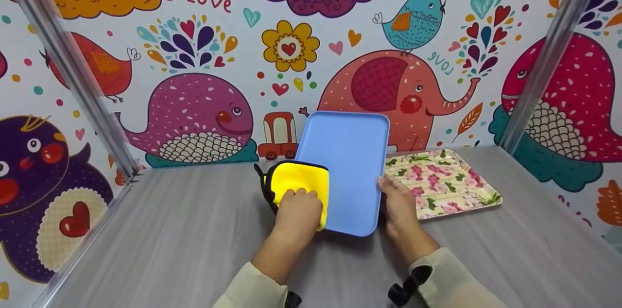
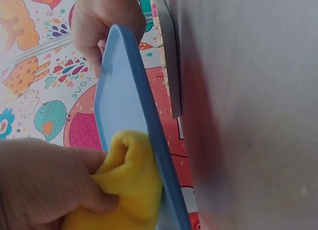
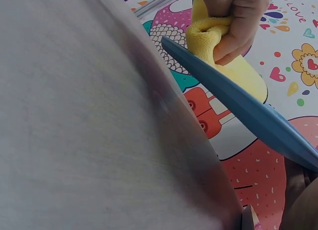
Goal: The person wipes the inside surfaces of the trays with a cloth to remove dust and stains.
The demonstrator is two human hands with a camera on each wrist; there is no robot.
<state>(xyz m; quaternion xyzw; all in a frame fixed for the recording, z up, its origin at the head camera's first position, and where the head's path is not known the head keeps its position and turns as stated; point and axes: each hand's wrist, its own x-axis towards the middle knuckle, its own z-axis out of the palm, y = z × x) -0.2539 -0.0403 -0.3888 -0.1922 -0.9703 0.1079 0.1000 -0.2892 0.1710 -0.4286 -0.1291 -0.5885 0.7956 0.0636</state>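
Note:
A blue rectangular tray (image 1: 357, 167) is held tilted up above the table, its inner face toward me. My right hand (image 1: 401, 201) grips its right edge, thumb on the front side. In my left hand (image 1: 299, 213) is a bunched yellow cloth (image 1: 301, 179) with black edging, pressed against the tray's left part. The left wrist view shows the cloth (image 2: 131, 175) pinched between thumb and fingers and lying on the tray's face (image 2: 121, 101). From the right wrist view I see the tray's thin edge (image 3: 243, 103), with the cloth's folds over its far end.
A flower-patterned tray (image 1: 437, 184) lies on the grey table (image 1: 194, 230) to the right, partly behind my right hand. Printed wall panels (image 1: 204, 55) with metal corner posts (image 1: 73, 70) enclose the table at the back and sides.

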